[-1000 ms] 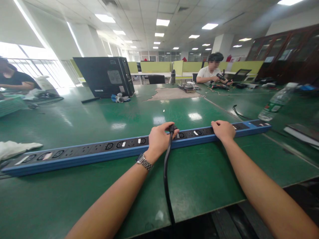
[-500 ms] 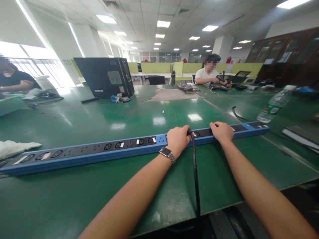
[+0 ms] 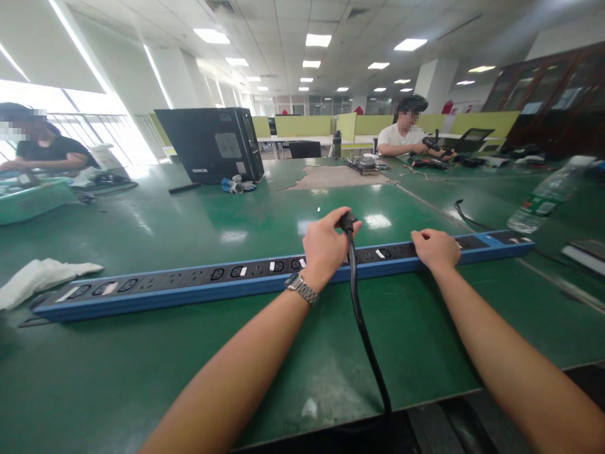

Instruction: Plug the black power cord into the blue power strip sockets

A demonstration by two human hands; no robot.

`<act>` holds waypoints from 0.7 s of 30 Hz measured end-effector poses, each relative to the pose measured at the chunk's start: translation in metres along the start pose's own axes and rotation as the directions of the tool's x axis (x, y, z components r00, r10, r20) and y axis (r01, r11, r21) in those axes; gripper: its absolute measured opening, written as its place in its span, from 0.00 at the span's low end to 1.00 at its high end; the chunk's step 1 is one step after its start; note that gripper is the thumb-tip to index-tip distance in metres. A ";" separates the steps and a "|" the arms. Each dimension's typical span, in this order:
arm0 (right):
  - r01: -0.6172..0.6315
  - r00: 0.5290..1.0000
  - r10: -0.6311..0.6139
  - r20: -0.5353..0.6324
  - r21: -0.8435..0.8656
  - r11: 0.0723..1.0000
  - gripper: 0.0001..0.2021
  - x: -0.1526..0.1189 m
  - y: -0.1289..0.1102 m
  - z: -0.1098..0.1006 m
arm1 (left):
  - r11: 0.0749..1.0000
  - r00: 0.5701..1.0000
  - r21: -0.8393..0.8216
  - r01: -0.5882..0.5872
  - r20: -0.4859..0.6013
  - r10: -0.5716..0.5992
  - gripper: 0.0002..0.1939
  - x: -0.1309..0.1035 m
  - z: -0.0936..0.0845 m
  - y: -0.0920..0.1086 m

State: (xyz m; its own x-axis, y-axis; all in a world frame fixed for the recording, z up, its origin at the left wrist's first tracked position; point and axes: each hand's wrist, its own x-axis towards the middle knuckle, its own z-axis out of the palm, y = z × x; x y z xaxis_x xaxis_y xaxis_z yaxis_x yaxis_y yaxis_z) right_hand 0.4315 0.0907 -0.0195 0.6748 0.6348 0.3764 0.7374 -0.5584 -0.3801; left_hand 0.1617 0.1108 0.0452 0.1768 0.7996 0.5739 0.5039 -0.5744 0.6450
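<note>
A long blue power strip (image 3: 179,296) with black sockets and white labels lies across the green table. My left hand (image 3: 327,247), with a watch on its wrist, pinches a black power plug (image 3: 348,221) above the strip, apart from the sockets. From the plug a thick black cable (image 3: 358,309) hangs over the table's front edge. Further right, my right hand (image 3: 437,249) is closed on the strip, its fingers curled over the far edge. The sockets beneath both hands are partly hidden.
A black computer case (image 3: 208,145) stands at the back left beside gloves (image 3: 237,184). White cloth (image 3: 45,280) lies at the strip's left end, a water bottle (image 3: 543,198) at its right. Two people sit across the table; a green basket (image 3: 38,200) is at far left.
My left hand has lifted the plug up and away from the strip. My right hand stays on the strip. The view has shifted slightly left.
</note>
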 end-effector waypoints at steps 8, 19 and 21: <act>0.016 1.000 -0.016 0.019 -0.004 1.000 0.23 -0.001 -0.002 -0.002 | 0.974 0.991 0.185 0.130 -0.052 -0.122 0.20 -0.025 -0.129 -0.088; 0.004 1.000 -0.004 0.024 -0.017 1.000 0.23 -0.003 -0.002 -0.001 | 0.959 0.981 0.283 -0.011 0.189 -0.045 0.26 -0.050 -0.140 -0.130; 0.001 0.999 -0.001 0.032 -0.020 1.000 0.23 -0.002 -0.001 0.000 | 0.960 0.981 0.278 -0.020 0.189 -0.034 0.25 -0.052 -0.140 -0.129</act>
State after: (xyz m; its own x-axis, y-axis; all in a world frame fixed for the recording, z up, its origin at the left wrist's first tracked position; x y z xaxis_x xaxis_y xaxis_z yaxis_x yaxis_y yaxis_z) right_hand 0.4289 0.0898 -0.0196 0.6730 0.6519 0.3493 0.7386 -0.5684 -0.3624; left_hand -0.0305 0.1189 0.0028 0.3162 0.8372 0.4461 0.7153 -0.5193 0.4676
